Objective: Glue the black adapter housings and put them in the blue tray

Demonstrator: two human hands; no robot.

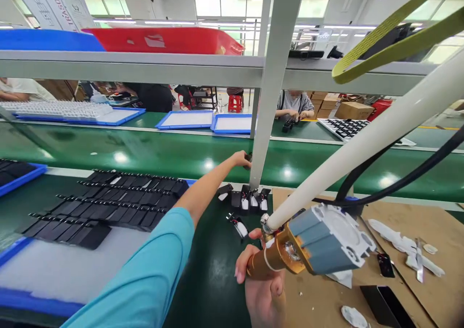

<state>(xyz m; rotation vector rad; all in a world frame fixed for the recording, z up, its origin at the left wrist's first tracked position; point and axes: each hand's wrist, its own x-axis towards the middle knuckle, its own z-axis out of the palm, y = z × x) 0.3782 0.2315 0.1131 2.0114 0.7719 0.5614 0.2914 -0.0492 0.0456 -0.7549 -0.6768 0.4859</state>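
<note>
My left hand (240,159) is stretched far forward beside the metal upright, its fingers closed on a small dark part (248,159) that is mostly hidden. Below it, several small black parts with white labels (245,200) stand clustered at the foot of the upright. One more, a labelled part with thin wires (237,225), lies nearer on the green bench. My right hand (259,282) is palm up with curled fingers, at the end of a gold-coloured cylinder (266,262) joined to a grey block (326,241). The cylinder covers part of this hand; what it grips cannot be made out.
Rows of black cases (119,202) fill a blue-edged tray at left. A white pole (362,139) and black cables (406,185) cross the right side. Cardboard (416,221) there carries white scraps and an open black case (386,306). A co-worker (295,106) sits beyond the green belt.
</note>
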